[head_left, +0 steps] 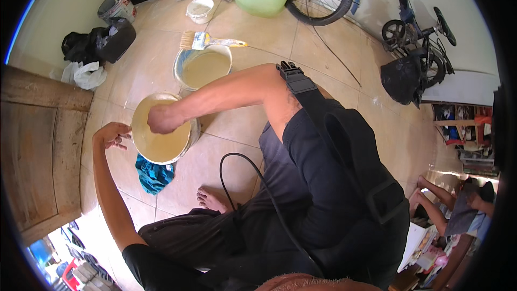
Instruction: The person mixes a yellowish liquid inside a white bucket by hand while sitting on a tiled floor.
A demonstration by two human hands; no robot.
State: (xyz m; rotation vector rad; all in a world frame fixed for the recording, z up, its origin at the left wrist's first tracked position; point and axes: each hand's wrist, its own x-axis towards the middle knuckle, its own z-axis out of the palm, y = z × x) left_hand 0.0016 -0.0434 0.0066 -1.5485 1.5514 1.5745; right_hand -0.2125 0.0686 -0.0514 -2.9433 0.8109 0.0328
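Crouched on the tiles, the person's right hand (161,119) is fisted inside the cream-filled bucket (141,140) at nine o'clock, while the left hand (112,134), fingers curled, steadies its rim.

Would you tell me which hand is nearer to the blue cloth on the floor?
Left. The left hand grips the bucket rim just above the blue cloth; the right hand is inside the bucket, farther up.

**One head camera, looking steeply down**

A single fisheye view sits on the person's head, facing down and forward over the hands. The right hand (161,119) and left hand (112,134) lie close, left of centre. Beyond them the floor (258,64) curves toward the dark rim.
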